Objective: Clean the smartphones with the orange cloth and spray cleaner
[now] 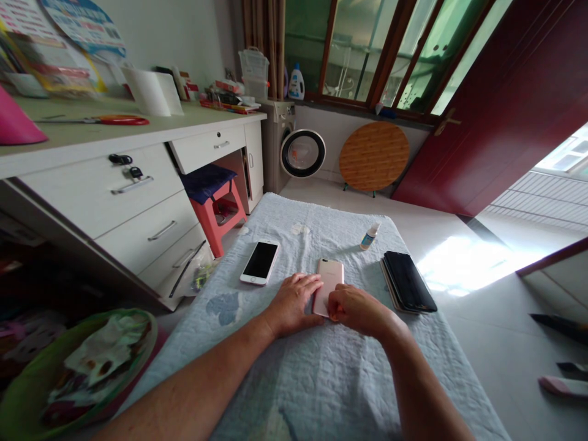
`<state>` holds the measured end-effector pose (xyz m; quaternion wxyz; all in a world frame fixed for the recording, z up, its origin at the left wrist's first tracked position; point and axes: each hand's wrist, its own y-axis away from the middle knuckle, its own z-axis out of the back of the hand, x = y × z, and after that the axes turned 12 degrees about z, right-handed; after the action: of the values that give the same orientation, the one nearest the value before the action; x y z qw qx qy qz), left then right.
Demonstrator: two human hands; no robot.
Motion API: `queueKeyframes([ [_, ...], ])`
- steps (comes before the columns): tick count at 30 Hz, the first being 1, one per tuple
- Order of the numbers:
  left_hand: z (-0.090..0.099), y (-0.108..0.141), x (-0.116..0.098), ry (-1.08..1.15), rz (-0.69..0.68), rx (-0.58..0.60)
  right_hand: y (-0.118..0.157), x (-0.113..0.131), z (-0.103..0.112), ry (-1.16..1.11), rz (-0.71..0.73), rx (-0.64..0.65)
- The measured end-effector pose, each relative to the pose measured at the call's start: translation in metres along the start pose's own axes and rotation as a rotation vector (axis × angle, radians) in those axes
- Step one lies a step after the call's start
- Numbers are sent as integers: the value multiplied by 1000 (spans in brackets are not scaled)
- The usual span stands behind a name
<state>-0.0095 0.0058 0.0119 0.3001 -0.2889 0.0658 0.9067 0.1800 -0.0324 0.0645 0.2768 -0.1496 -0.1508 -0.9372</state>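
Note:
A rose-gold phone [331, 272] lies back side up on the pale blue cloth [294, 361], its camera at the far end. My left hand [294, 303] rests along its left edge, fingers on the rim and thumb at the near end. My right hand [351, 308] is curled over the phone's right near part; whatever its fingers hold, if anything, is hidden. To the left lies a white phone [260, 262] with its dark screen up. A small spray bottle [369, 237] stands beyond on the right. Near the cloth's right edge lie stacked dark devices [408, 282].
White drawers [138, 202] and a red stool [220, 217] stand on the left. A green basket [149, 343] holding cloths or papers is at the lower left. Farther back are an open washing machine [278, 141], a round wooden board [374, 155] and a red door [487, 104].

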Motion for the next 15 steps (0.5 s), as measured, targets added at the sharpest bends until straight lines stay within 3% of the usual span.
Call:
queueKeyframes([
  [3, 2, 1, -2, -10, 15, 15, 1, 1, 1, 38, -44, 7],
  [12, 2, -1, -3, -2, 30, -8, -7, 15, -1, 54, 22, -11],
  [15, 0, -1, -3, 9, 32, -25, -12, 23, -6, 77, 17, -68],
])
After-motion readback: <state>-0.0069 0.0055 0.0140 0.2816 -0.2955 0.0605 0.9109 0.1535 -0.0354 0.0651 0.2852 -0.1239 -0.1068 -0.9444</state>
